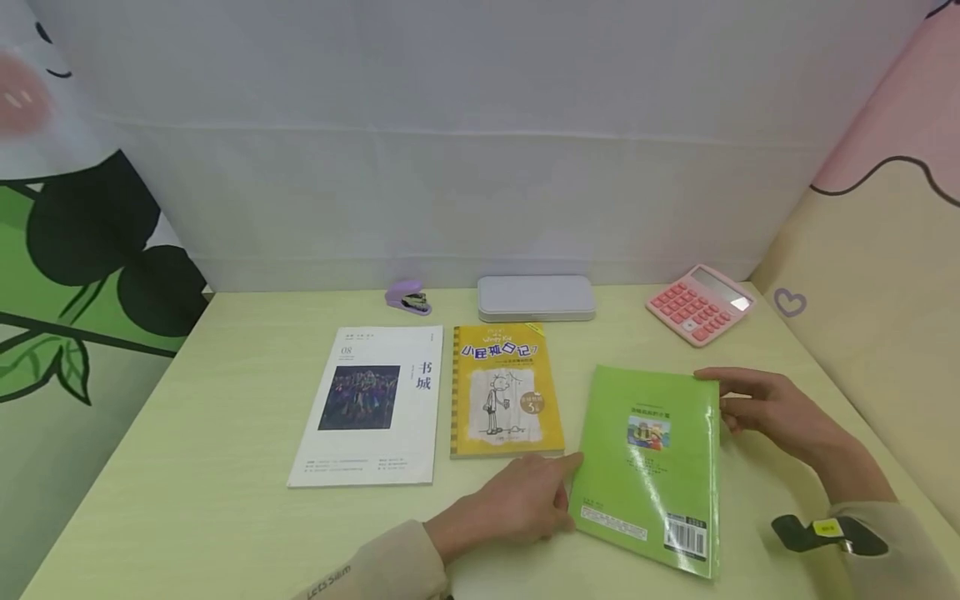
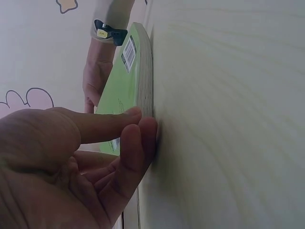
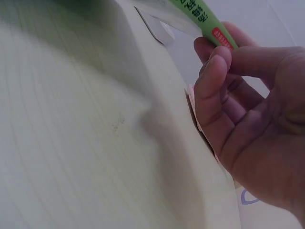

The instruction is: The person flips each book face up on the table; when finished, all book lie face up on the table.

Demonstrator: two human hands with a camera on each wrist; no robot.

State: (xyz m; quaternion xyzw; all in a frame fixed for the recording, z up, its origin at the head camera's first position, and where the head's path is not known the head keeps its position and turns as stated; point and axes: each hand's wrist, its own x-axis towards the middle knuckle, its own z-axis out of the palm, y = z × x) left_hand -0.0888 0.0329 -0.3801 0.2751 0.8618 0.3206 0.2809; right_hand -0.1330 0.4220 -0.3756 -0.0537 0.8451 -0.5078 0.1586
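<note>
A green book (image 1: 652,492) lies at the right front, slightly turned, its barcode side facing up. My left hand (image 1: 517,504) pinches its left edge near the lower corner; in the left wrist view the fingertips (image 2: 133,117) meet the page edges. At its upper right my right hand (image 1: 780,412) pinches the spine side. The right wrist view shows the thumb and fingers (image 3: 214,67) at the spine, with that side of the book (image 3: 200,19) raised off the table. Left of it sit a yellow book (image 1: 480,367) and a white magazine (image 1: 416,450).
Along the back of the pale table (image 1: 217,400) stand a purple stapler (image 1: 408,297), a grey-white flat case (image 1: 536,297) and a pink calculator (image 1: 697,308). A white cloth (image 1: 480,167) hangs behind them. A decorated wall (image 1: 885,292) borders the right side.
</note>
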